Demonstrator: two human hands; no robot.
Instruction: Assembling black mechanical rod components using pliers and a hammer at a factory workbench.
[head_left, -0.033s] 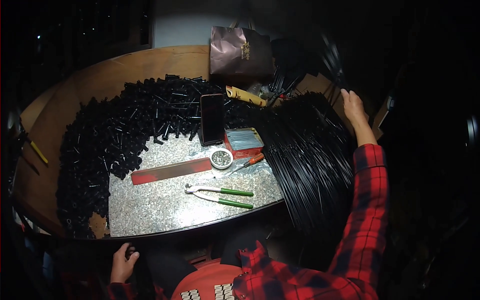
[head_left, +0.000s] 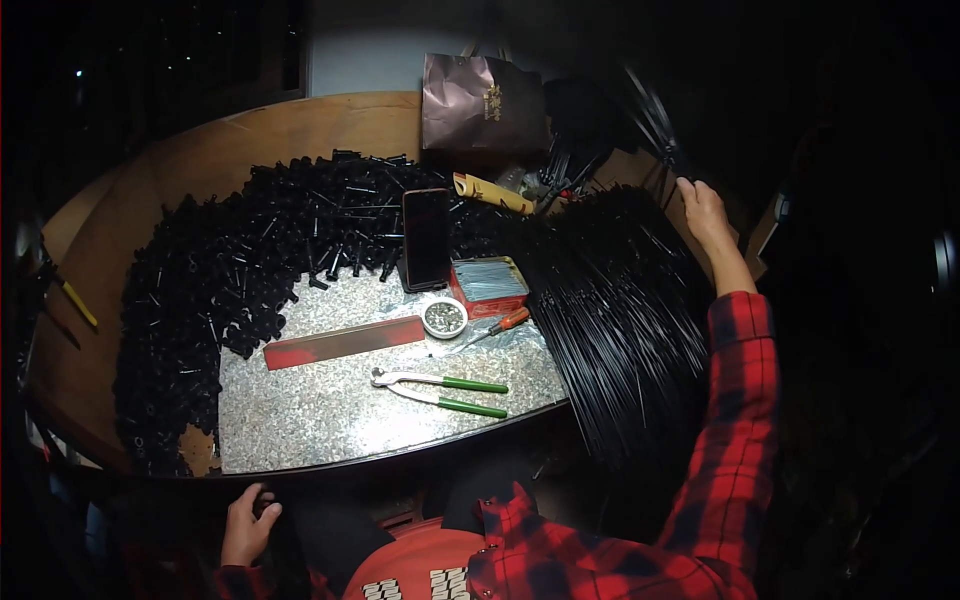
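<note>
At the far right, my right hand (head_left: 706, 212) is closed around the lower end of a bundle of thin black rods (head_left: 655, 120). The bundle points up and to the left, its far end blurred. Just below lies a broad heap of long thin black rods (head_left: 625, 320), hanging over the table's right edge. My left hand (head_left: 247, 525) is low by the table's front edge, fingers loosely bent and thumb apart, with nothing visible in it. Green-handled nippers (head_left: 440, 390) rest on the speckled board (head_left: 310, 420), out of reach of both hands.
Black tubular parts (head_left: 300, 215) are piled along the left and back. A phone (head_left: 426, 238) stands upright beside a red box of thin grey pins (head_left: 488, 283), a white bowl of small metal pieces (head_left: 444, 317), a screwdriver (head_left: 512, 319) and a reddish bar (head_left: 345, 342). Behind stands a paper bag (head_left: 480, 105).
The bundle of rods in my right hand has swung slightly to the left, and the hand has shifted a little left with it. My left hand has hardly moved.
</note>
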